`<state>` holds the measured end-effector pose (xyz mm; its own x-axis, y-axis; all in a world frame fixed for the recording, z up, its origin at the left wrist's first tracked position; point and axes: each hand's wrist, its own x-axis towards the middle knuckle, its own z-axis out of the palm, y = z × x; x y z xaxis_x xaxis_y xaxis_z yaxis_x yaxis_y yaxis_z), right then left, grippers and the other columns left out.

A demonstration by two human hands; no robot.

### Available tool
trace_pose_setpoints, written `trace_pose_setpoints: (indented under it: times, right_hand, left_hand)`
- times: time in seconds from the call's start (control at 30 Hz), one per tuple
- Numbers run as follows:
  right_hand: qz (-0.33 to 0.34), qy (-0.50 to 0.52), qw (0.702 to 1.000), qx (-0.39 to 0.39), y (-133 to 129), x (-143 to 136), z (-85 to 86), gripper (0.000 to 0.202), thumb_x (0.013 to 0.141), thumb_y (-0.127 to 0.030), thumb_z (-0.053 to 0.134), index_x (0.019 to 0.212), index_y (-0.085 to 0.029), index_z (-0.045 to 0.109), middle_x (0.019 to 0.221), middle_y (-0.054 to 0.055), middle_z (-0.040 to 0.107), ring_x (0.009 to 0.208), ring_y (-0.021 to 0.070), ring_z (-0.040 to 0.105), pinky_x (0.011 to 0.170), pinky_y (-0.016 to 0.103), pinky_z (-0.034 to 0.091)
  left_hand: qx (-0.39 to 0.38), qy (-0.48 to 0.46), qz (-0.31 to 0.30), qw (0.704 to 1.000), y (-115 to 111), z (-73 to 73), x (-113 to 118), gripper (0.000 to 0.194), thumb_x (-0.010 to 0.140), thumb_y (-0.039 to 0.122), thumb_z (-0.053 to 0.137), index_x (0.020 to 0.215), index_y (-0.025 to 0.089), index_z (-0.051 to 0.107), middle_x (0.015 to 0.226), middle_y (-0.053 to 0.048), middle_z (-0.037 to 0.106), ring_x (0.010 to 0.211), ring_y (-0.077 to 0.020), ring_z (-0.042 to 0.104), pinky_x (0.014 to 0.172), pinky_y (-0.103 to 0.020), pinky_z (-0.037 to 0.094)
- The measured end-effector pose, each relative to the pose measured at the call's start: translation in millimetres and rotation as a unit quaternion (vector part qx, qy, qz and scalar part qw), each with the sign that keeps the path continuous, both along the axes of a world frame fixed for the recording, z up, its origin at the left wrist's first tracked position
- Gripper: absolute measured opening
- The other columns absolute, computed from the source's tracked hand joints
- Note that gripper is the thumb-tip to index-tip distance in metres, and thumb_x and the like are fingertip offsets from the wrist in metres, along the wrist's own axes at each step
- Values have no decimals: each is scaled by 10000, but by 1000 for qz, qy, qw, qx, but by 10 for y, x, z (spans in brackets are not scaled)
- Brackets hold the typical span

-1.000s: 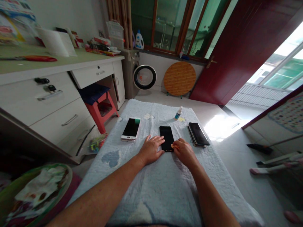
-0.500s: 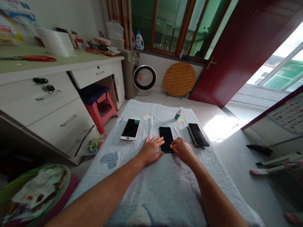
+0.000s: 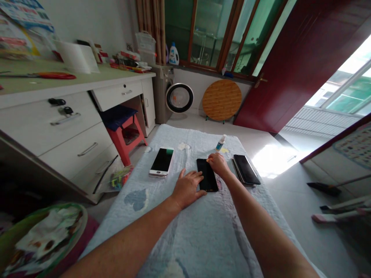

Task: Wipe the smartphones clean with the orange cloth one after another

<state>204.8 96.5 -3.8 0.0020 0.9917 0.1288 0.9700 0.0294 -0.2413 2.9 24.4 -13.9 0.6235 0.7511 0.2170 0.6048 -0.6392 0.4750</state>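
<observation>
A black smartphone (image 3: 207,178) lies face up on the cloth-covered table (image 3: 185,235). My left hand (image 3: 188,188) lies flat along its left side, fingers spread, the fingertips and thumb at the phone's edge. At the phone's top right corner, my right hand (image 3: 218,164) is closed with a small orange-yellow piece (image 3: 208,160) pinched against the screen. Most of that piece is hidden by my fingers, so its kind cannot be told. A white phone (image 3: 161,161) rests on the left, apparently atop another. To the right lies a stack of dark phones (image 3: 245,170).
A small spray bottle (image 3: 220,143) stands near the table's far edge. Left of the table are a red stool (image 3: 129,141), a white desk (image 3: 72,135) and a bin (image 3: 84,222) holding used tissues. A washing machine (image 3: 162,94) with its door open stands behind.
My right hand has moved up along the phone's right side, from near its bottom to its top corner. The phone now sits slightly turned. My left hand stays beside it.
</observation>
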Motion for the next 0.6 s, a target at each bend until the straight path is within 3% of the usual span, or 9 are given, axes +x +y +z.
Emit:
trace_pose_setpoints:
  times: [0.17, 0.43, 0.6]
  right_hand:
    - [8, -3, 1000, -9, 111, -107, 36, 269, 838, -162, 459, 914, -130, 715, 913, 107, 664, 864, 172, 587, 776, 243, 395]
    - [80, -3, 996, -26, 149, -464, 85, 264, 872, -183, 464, 963, -171, 711, 986, 93, 645, 861, 154, 597, 783, 222, 400]
    - [85, -13, 996, -34, 163, -324, 98, 270, 860, -174, 469, 960, -168, 719, 976, 91, 648, 863, 153, 592, 791, 220, 395]
  left_hand:
    - [13, -1, -16, 1000, 5, 13, 28, 469, 809, 459, 637, 1196, 196, 603, 1324, -110, 577, 1236, -259, 507, 1158, -501, 120]
    - [10, 4, -24, 1000, 47, -40, 18, 481, 814, 453, 621, 1212, 184, 599, 1328, -110, 574, 1246, -245, 506, 1162, -458, 146]
    - [13, 1, -29, 1000, 48, -22, -4, 508, 804, 437, 632, 1219, 146, 594, 1335, -131, 564, 1253, -256, 498, 1169, -462, 132]
